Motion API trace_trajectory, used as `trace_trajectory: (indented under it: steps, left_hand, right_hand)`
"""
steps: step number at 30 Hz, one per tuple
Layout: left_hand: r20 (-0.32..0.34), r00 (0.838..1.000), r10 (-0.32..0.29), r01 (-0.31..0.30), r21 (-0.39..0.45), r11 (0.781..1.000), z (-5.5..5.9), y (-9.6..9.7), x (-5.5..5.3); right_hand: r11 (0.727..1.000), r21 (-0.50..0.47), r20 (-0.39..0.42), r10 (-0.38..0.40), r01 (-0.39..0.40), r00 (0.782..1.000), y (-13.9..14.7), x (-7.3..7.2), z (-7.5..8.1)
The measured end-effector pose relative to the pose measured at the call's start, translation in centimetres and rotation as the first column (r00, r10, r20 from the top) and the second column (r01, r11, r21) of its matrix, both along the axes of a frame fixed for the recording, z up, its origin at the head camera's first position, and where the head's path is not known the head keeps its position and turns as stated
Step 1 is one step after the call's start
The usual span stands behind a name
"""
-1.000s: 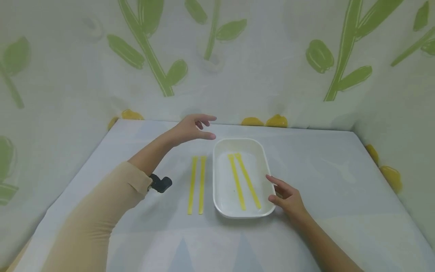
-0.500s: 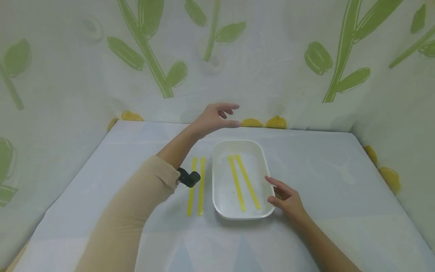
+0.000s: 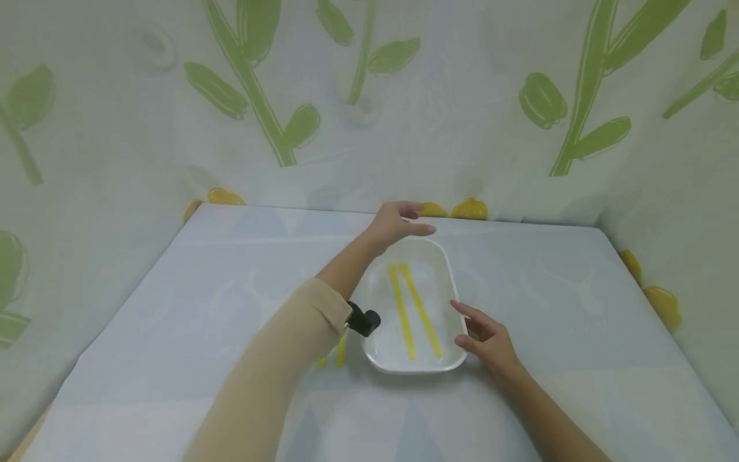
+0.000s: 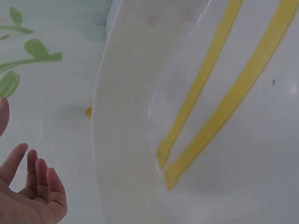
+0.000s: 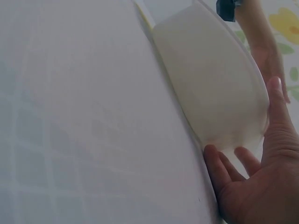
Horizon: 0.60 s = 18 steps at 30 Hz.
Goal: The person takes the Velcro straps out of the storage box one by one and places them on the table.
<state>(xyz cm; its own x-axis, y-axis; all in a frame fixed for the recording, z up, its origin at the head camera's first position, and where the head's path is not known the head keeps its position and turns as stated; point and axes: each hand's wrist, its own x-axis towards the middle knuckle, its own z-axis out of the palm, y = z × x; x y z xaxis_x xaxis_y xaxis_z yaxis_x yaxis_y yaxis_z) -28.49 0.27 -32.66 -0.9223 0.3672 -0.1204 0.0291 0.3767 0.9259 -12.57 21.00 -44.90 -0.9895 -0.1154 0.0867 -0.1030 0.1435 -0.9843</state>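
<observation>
A white plastic tub [image 3: 378,359] with rounded corners stands on the table. Two flat yellow strips [image 3: 427,314] lie inside, closer together at the far end. In the left wrist view, each of these strips [image 4: 224,109] has a wider tip. My left hand [image 3: 395,224] hovers over the tub's far end with thumb and fingers apart, holding nothing. The right hand [image 3: 491,340] holds the tub's right side. In the right wrist view, its thumb [image 5: 276,88] lies along the rim and bent fingers rest against the lower wall.
Two more yellow strips [image 3: 340,353] lie on the table left of the tub, mostly hidden by the left arm. A black wrist camera [image 3: 364,321] sits at the left cuff, overlapping the tub's near left rim. Leaf-patterned walls [image 3: 462,128] enclose the table [image 3: 548,282].
My left hand has moved right, rising and then lowering, from beyond the tub's far left corner to over its far end. Its forearm now covers the loose strips. The right hand stays at the tub.
</observation>
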Motion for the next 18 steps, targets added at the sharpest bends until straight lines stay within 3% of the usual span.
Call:
trace_trajectory:
  steps: [3, 9, 14, 16, 18]
  left_hand:
    - [0.045, 0.999, 0.001, 0.000, -0.027, 1.000, -1.1, 0.8, 0.3]
    - [0.144, 0.989, 0.037, -0.041, 0.021, 0.999, -3.7, 1.4, 0.8]
    - [0.182, 0.980, 0.076, -0.072, -0.028, 0.997, -5.2, 1.7, 1.6]
    - [0.167, 0.978, 0.123, -0.105, -0.109, 0.988, -5.7, 1.9, 1.9]
    - [0.112, 0.982, 0.154, -0.123, -0.244, 0.962, -6.1, 2.1, 2.1]
  right_hand:
    - [1.000, 0.014, 0.024, -0.012, 0.012, 1.000, 0.0, 0.0, 0.0]
    - [1.000, 0.013, 0.029, -0.011, 0.011, 1.000, 0.1, 0.1, -0.2]
    - [0.999, 0.028, 0.047, -0.024, 0.023, 0.999, 0.2, 0.1, -0.2]
    - [0.999, 0.028, 0.041, -0.019, 0.018, 0.999, 0.2, 0.1, -0.1]
    - [1.000, 0.026, 0.035, -0.012, 0.011, 0.999, 0.2, 0.1, -0.1]
